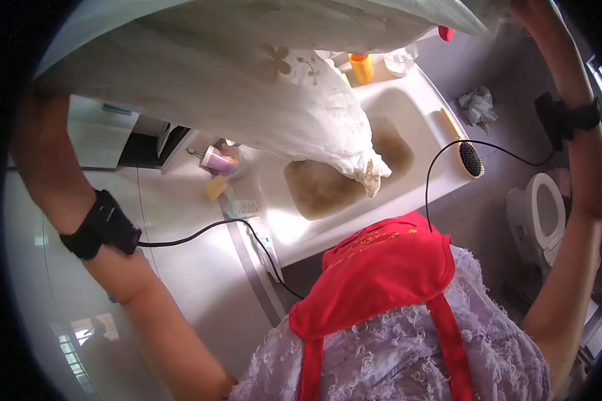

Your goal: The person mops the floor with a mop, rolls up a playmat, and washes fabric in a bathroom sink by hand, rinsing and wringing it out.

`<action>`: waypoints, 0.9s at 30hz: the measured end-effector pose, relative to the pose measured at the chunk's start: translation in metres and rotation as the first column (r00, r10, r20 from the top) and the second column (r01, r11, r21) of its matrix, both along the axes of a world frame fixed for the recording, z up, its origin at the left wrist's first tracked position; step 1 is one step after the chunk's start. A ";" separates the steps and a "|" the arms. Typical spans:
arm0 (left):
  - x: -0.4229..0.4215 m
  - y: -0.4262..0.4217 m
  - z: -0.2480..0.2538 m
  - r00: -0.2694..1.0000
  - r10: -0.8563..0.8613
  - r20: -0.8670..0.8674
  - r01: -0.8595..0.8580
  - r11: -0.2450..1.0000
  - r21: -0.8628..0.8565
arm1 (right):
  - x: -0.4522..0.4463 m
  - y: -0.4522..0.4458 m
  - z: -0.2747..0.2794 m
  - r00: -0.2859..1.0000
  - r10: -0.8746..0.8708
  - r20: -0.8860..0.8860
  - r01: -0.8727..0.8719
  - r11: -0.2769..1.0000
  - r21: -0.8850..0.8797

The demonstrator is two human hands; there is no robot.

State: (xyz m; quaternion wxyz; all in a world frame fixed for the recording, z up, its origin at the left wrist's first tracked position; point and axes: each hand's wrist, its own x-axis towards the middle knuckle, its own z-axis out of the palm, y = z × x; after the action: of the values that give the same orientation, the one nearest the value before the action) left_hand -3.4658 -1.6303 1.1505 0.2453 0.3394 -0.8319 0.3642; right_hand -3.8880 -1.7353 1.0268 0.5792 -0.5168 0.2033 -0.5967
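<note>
A large sheer white curtain [247, 87] with an embroidered flower hangs across the upper view between my raised arms. Its bunched, wet-looking lower end dangles over a white bathtub [381, 212] holding brownish water [321, 190]. On the left, my forearm rises to the curtain's edge; my left hand is hidden behind the cloth or in the dark border. My right hand [530, 12] is high at the top right, close to the curtain's far end and partly cut off. Its fingers do not show.
On the tub's rim lie a hairbrush [471, 159], an orange cup [361, 69] and a clear container [400, 61]. A pink-and-white cup [219, 159], a yellow sponge [216, 188] and a bottle [242, 208] stand left. A toilet [540, 210] is right. Black cables [427, 184] run from both wrist straps.
</note>
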 end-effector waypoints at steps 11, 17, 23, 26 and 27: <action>0.076 0.035 -0.154 0.783 0.152 -0.603 -0.186 0.983 0.007 | 0.027 0.017 -0.117 0.991 0.122 0.047 -0.128 0.979 0.161; 0.066 0.071 -0.399 0.617 0.437 -0.655 0.018 0.824 0.567 | 0.058 0.034 -0.240 0.853 0.034 -0.521 0.046 0.989 0.139; 0.006 0.097 -0.462 0.886 0.390 -0.249 -0.047 0.611 0.790 | 0.094 0.056 -0.351 0.519 -0.220 -0.826 -0.066 0.953 -0.295; 0.015 0.104 -0.490 0.914 0.406 0.027 -0.288 0.599 0.747 | 0.115 0.081 -0.377 0.204 -0.148 -0.968 -0.137 0.974 -0.178; 0.017 0.107 -0.500 0.902 0.421 0.091 -0.346 0.581 0.737 | 0.122 0.090 -0.375 0.086 -0.010 -0.996 -0.107 0.994 -0.019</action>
State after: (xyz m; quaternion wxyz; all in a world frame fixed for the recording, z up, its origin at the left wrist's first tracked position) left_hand -3.4492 -1.5234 0.6509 0.0412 0.5970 -0.8008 0.0249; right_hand -3.7664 -1.6454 0.6522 0.2861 -0.8148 0.4979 -0.0795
